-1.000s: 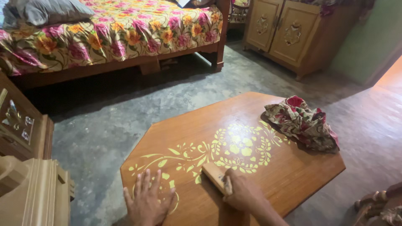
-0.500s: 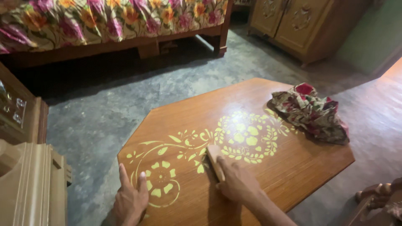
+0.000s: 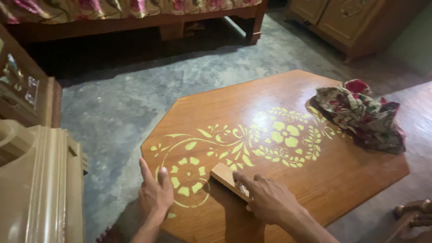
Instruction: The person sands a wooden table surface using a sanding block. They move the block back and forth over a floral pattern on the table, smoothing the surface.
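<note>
While looking down from head view: right hand (image 3: 270,202) pressing on wooden block (image 3: 229,180), fingers clamped over its near end, near front edge of table (image 3: 360,180). Block's long axis running from hand diagonally up-left toward yellow floral stencil (image 3: 252,144). Left hand (image 3: 155,193) lying flat, fingers loosely together, holding nothing, bracing at front-left edge. Crumpled floral cloth (image 3: 360,114) sitting at far-right corner, well apart. No containers showing.

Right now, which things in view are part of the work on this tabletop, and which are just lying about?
In use:
right hand
wooden block
left hand
stencilled table

Lying about:
crumpled floral cloth
bed
wooden cabinet
carved cream furniture
</note>
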